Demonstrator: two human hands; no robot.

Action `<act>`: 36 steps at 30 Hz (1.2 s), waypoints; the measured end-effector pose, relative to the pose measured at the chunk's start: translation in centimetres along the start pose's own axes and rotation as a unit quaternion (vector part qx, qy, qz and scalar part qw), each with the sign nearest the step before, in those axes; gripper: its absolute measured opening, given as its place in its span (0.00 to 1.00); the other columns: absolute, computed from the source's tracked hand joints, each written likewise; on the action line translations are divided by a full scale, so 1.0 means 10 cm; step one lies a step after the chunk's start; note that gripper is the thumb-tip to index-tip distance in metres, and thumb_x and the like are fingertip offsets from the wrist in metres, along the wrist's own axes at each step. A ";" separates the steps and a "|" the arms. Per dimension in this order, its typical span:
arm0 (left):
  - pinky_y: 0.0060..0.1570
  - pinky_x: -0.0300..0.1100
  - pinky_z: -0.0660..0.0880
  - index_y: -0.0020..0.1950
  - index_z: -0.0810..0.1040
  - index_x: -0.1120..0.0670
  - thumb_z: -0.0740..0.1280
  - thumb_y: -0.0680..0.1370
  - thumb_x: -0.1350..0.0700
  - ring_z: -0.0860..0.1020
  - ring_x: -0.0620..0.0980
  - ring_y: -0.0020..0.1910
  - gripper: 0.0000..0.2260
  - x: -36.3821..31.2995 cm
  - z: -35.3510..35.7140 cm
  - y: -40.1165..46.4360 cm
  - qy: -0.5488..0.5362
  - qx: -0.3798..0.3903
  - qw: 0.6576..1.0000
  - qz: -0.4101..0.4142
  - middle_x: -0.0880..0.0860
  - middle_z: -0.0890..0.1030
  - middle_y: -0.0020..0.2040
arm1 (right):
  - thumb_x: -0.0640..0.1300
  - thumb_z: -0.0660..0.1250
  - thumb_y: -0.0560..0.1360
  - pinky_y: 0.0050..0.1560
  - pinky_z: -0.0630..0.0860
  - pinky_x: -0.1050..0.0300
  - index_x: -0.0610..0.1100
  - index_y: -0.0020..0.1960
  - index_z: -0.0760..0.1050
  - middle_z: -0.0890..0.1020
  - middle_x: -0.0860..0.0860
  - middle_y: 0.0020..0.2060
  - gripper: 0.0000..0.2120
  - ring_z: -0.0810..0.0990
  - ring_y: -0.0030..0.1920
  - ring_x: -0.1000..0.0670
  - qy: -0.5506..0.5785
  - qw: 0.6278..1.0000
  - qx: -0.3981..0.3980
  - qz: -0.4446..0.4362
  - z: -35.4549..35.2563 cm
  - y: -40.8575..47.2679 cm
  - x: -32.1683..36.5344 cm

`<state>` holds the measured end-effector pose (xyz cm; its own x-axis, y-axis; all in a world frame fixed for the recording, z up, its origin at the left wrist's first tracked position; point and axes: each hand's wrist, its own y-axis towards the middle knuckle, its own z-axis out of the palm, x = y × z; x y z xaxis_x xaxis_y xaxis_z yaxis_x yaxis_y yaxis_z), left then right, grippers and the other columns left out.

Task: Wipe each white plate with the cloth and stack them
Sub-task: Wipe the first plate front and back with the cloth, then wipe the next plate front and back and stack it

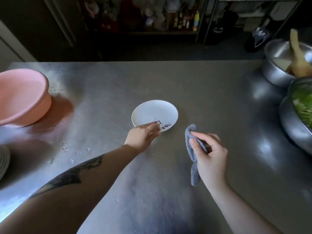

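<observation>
A white plate (154,114) with black markings near its front rim lies flat in the middle of the steel table (211,102). My left hand (142,136) reaches its near rim, fingers pinching the edge. To the right of the plate, my right hand (210,153) grips a grey cloth (192,149) just above the table, apart from the plate. A stack of pale plates (3,160) shows at the left edge, mostly cut off.
A pink plastic basin (22,97) stands at the left. At the right edge are a steel bowl (276,65) with a wooden spoon (298,56) and a bowl of green vegetables (302,105). Small crumbs lie on the table's left part. Dark shelves with bottles stand behind.
</observation>
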<state>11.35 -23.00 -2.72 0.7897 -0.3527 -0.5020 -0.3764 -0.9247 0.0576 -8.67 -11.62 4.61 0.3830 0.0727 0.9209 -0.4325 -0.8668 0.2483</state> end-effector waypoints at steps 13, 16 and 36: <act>0.52 0.42 0.74 0.56 0.80 0.45 0.69 0.76 0.53 0.79 0.49 0.54 0.09 -0.29 -0.16 -0.23 -0.132 -0.028 0.974 -0.184 0.42 0.82 0.57 | 0.36 0.74 0.70 0.46 0.76 0.61 0.47 0.48 0.83 0.79 0.57 0.43 0.09 0.79 0.44 0.55 -0.033 0.995 0.092 -0.018 0.09 0.01 -0.03; 0.45 0.41 0.74 0.50 0.79 0.40 0.69 0.76 0.50 0.80 0.48 0.38 0.05 -0.43 -0.43 -0.67 -0.147 -0.080 0.955 -0.246 0.43 0.83 0.52 | 0.36 0.74 0.70 0.47 0.74 0.65 0.48 0.47 0.83 0.78 0.60 0.44 0.10 0.79 0.45 0.58 -0.037 0.990 0.128 -0.037 0.16 -0.04 0.00; 0.42 0.43 0.69 0.54 0.80 0.47 0.68 0.78 0.53 0.78 0.51 0.44 0.06 1.46 -2.68 -3.30 0.012 -0.359 0.822 -0.442 0.44 0.81 0.57 | 0.31 0.77 0.63 0.42 0.72 0.66 0.47 0.44 0.84 0.78 0.55 0.40 0.14 0.78 0.38 0.55 -0.041 0.920 0.295 -0.254 2.57 -1.36 1.51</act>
<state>48.28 -1.49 11.14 0.6137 0.5071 -0.6051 0.7254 -0.6647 0.1787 23.94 -11.37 7.39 0.4843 0.5261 0.6990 0.3287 -0.8499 0.4119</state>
